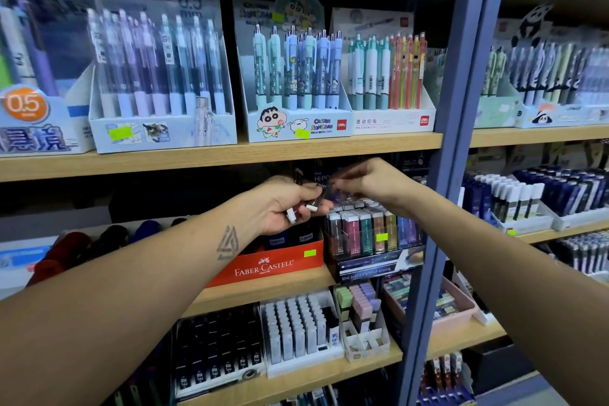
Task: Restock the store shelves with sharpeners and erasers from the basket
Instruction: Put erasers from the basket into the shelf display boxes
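Note:
My left hand (286,204) is raised in front of the middle shelf and grips a few slim stick erasers (304,206), whose white ends poke out below my fingers. My right hand (369,180) reaches in from the right and pinches the top of one of those sticks, just above a display box of coloured slim erasers (369,234). That box stands on the middle shelf beside a red Faber-Castell box (273,265). The basket is out of view.
Pen and mechanical pencil displays (296,76) fill the upper shelf. Trays of small white and black boxes (296,330) and pastel erasers (359,306) sit on the lower shelf. A blue upright post (451,142) divides this bay from the right one.

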{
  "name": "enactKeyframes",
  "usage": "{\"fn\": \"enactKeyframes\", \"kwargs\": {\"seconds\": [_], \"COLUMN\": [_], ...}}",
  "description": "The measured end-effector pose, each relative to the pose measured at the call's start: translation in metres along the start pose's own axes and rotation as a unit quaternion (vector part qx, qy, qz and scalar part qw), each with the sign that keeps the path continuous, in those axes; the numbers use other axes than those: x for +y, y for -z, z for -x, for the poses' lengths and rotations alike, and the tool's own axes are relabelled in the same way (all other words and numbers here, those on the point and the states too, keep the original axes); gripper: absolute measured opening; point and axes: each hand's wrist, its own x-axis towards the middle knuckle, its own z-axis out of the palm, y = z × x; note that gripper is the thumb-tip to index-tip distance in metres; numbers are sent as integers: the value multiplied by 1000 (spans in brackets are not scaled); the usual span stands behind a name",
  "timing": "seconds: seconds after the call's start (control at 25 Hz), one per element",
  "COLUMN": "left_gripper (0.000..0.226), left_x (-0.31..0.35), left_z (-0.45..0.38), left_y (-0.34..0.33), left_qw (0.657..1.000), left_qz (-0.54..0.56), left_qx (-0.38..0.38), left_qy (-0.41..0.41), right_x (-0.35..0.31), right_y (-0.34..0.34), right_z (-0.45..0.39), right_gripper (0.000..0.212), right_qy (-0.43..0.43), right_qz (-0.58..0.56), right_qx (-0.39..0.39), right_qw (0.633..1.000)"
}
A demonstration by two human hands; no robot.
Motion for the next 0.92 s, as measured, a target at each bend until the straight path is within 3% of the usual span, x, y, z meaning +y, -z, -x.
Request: {"fn": "enactKeyframes", "kwargs": {"seconds": [0.08,0.16,0.36,0.48,0.72,0.92], "left_gripper": [14,9,14,10,23,15], "left_x": [-2,0,2,2,5,7], "left_z": [1,6,5,-2,-5,5], "left_y": [-4,-11,-9,-5,-7,-5], "left_qw": [999,999,1000,1000,999,998], "left_qz": [-23,-26,-16,-22,-35,-5], "left_qx": [0,-19,-6,3,4,-9], "left_qy": [-26,-30,7,16,37,54], "right_x": [0,2,5,6,5,-6], "right_y": [0,1,13,16,20,13], "right_z": [2,3,7,7,17,18], "right_gripper": [15,19,19,24,22,12], "right_qy": [-21,-37,-48,-40,3,59], "right_qz": [-118,-154,-263,-277,-93,161], "right_qx": [-44,-55,25,30,-53,-131], "right_qw": [992,986,963,959,994,976]}}
